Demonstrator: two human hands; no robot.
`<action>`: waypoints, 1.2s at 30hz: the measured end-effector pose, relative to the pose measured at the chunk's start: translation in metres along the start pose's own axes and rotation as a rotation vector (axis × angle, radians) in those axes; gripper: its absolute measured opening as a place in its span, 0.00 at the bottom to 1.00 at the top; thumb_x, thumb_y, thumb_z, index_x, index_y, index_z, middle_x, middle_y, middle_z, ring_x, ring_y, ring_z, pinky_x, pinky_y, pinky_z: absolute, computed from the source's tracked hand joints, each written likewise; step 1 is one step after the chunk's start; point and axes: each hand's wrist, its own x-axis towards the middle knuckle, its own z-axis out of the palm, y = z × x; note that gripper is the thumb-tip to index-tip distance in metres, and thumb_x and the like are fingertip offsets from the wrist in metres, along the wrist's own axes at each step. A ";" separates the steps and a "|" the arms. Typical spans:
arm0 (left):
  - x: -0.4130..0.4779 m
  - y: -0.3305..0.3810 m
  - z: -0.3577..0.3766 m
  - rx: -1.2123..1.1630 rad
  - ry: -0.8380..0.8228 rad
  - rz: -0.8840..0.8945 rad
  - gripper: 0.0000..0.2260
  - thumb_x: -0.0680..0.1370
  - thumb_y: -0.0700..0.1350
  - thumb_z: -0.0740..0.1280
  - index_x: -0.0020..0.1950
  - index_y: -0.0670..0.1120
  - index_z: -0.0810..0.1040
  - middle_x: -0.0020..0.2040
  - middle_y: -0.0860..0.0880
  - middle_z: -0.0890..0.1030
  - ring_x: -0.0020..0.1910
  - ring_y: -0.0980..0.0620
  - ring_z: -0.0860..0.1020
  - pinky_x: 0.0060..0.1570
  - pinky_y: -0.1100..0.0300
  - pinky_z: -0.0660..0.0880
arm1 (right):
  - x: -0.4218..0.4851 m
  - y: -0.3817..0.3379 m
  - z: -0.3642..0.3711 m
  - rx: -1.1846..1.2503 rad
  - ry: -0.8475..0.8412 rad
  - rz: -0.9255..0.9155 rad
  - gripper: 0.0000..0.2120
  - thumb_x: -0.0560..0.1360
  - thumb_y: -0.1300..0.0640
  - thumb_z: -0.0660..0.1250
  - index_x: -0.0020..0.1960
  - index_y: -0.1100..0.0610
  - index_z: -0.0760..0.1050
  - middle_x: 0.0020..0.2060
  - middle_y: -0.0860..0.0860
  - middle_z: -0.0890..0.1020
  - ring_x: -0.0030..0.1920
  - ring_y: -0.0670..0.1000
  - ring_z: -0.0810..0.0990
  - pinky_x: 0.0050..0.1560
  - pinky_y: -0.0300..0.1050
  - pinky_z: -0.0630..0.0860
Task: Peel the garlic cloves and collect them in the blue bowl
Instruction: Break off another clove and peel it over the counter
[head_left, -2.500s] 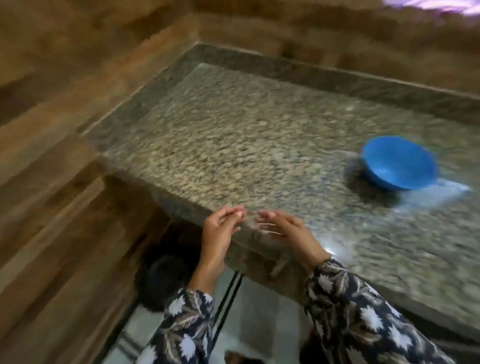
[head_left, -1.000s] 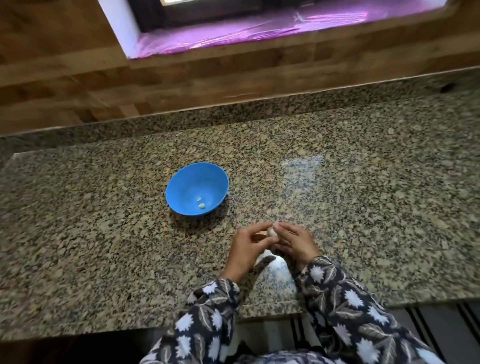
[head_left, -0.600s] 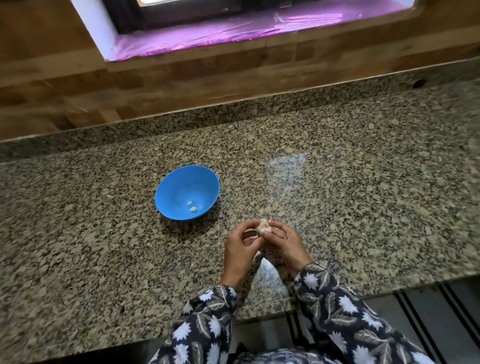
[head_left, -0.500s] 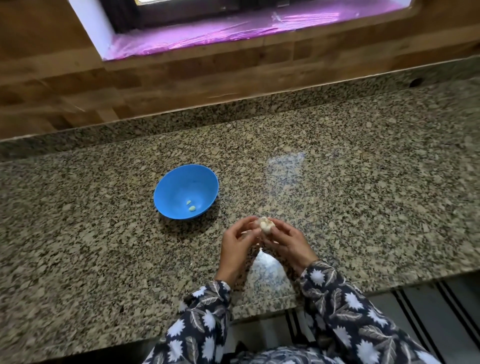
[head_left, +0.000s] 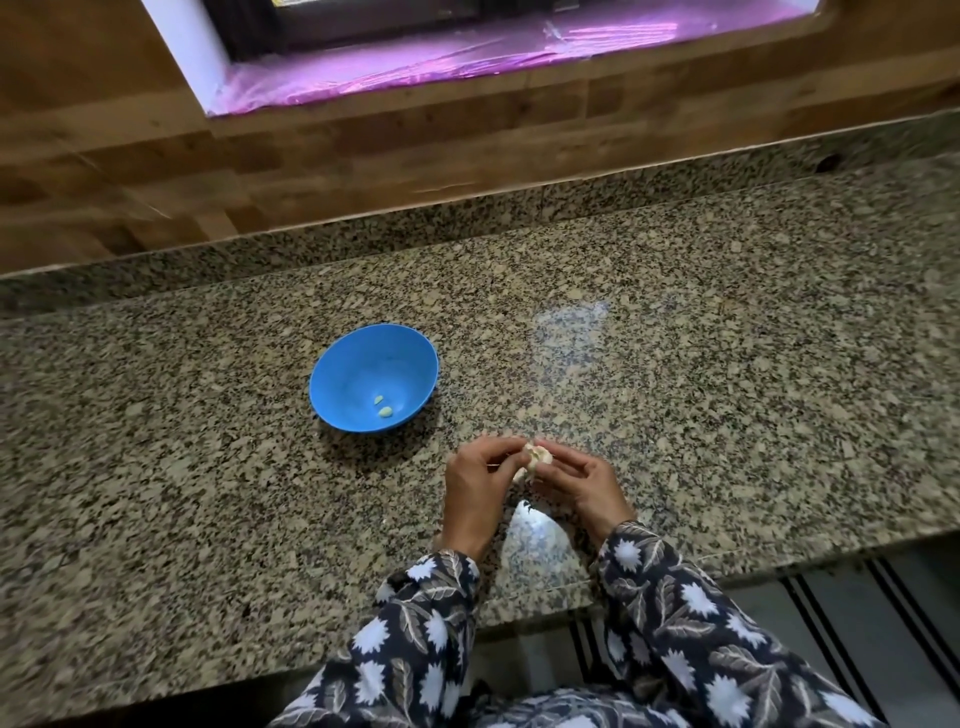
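Observation:
A blue bowl (head_left: 374, 378) stands on the granite counter (head_left: 727, 389), left of centre, with two pale peeled cloves (head_left: 383, 407) at its bottom. Just right of and nearer than the bowl, my left hand (head_left: 475, 488) and my right hand (head_left: 582, 483) meet above the counter. Between their fingertips they pinch a whitish garlic bulb (head_left: 536, 457), each from its own side. Most of the bulb is hidden by my fingers. Patterned dark sleeves cover both forearms.
A wooden wall (head_left: 363, 161) rises behind the counter's raised granite back edge, with a purple-lit window sill (head_left: 467, 57) above. The counter's front edge (head_left: 753, 564) runs close to my body, with a striped floor mat (head_left: 857, 623) below at the right.
The camera swung from the counter's left end to face the bowl. My hands came together on the garlic bulb and have stayed there, shifting only slightly.

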 end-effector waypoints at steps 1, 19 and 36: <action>0.000 0.000 0.000 0.018 0.010 0.012 0.10 0.73 0.39 0.71 0.53 0.43 0.82 0.46 0.57 0.80 0.43 0.68 0.77 0.42 0.73 0.75 | 0.000 0.000 0.000 0.005 0.010 -0.009 0.18 0.69 0.71 0.68 0.58 0.63 0.76 0.52 0.55 0.81 0.46 0.49 0.83 0.42 0.39 0.80; 0.001 -0.009 0.006 0.039 -0.145 -0.053 0.12 0.73 0.39 0.71 0.56 0.43 0.81 0.49 0.50 0.81 0.46 0.60 0.78 0.46 0.71 0.76 | 0.000 0.016 -0.009 0.103 0.026 0.041 0.17 0.66 0.72 0.69 0.54 0.64 0.77 0.44 0.59 0.84 0.43 0.54 0.84 0.46 0.48 0.80; -0.010 -0.009 0.022 -0.040 0.091 -0.139 0.08 0.70 0.37 0.73 0.48 0.42 0.84 0.40 0.55 0.82 0.39 0.64 0.78 0.42 0.67 0.78 | 0.003 0.019 -0.009 0.093 0.063 -0.003 0.16 0.66 0.74 0.69 0.53 0.66 0.77 0.44 0.61 0.83 0.43 0.56 0.83 0.46 0.47 0.81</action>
